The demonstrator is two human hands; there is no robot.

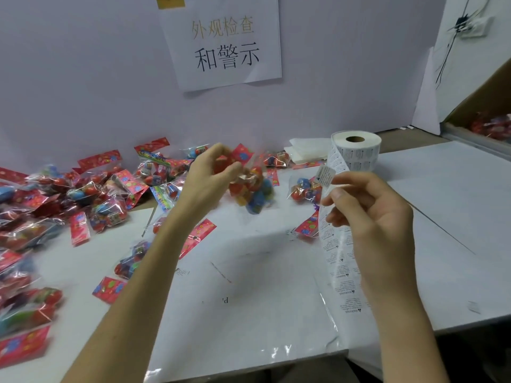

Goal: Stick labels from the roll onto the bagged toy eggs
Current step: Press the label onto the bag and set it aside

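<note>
My left hand grips a clear bag of coloured toy eggs by its top and holds it, blurred, above the white table. To its right, my right hand holds the strip of label backing that runs from the white label roll down over the table's front edge. A small peeled label sticks up at the fingertips of that hand. One bagged egg pack lies flat just left of the strip.
A heap of bagged eggs with red header cards covers the left side of the table, up to the white back wall, where a paper sign hangs. Folded white paper lies behind the roll. A cardboard box with more bags stands at the far right.
</note>
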